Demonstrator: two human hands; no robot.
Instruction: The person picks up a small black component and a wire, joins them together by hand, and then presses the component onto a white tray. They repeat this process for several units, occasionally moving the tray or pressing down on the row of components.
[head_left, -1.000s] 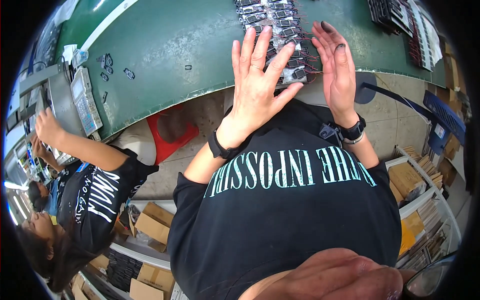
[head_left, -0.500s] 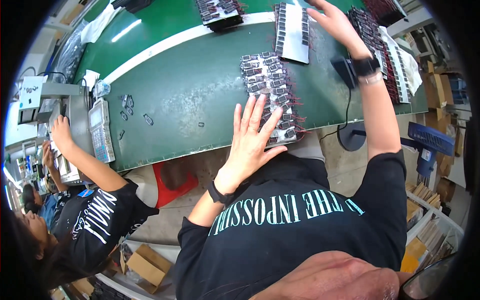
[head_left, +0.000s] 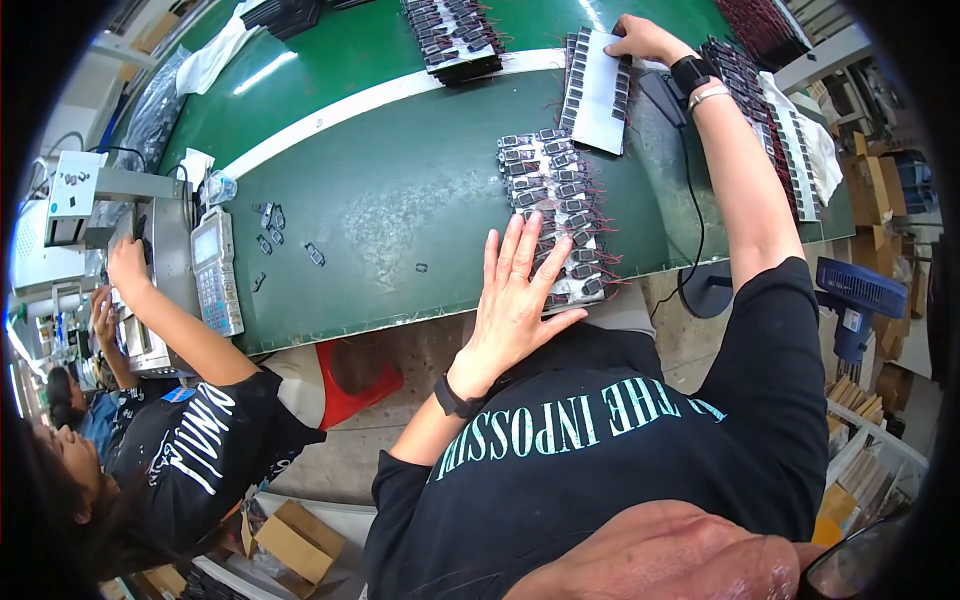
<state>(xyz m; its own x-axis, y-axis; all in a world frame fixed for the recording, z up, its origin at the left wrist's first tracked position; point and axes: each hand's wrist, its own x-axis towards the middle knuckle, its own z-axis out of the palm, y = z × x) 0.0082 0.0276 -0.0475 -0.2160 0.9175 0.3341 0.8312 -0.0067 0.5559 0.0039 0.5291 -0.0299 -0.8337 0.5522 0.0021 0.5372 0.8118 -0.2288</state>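
Note:
My left hand (head_left: 522,285) is open, fingers spread, its fingertips over the left side of a white tray (head_left: 552,182) loaded with two rows of small black rectangular parts (head_left: 525,168) with thin red wires. This tray lies at the table's near edge. Farther off, my right hand (head_left: 648,40) has its fingers bent onto the far right corner of a white board (head_left: 597,95) with black pieces along both long sides. Thumb and fingers appear to pinch its edge; part of the grip is hidden.
Several loose black parts (head_left: 268,228) lie on the green table (head_left: 400,200). A stacked load of wired parts (head_left: 455,45) stands at the back. A black stand (head_left: 662,98) with a cable sits right, a blue fan (head_left: 858,290) beyond it. At left a co-worker's hand (head_left: 126,262) touches a machine.
My right hand has come down from beyond the white board onto its far corner, with the fingers bending in. My left hand stays spread by the loaded tray. The whole view has shifted slightly.

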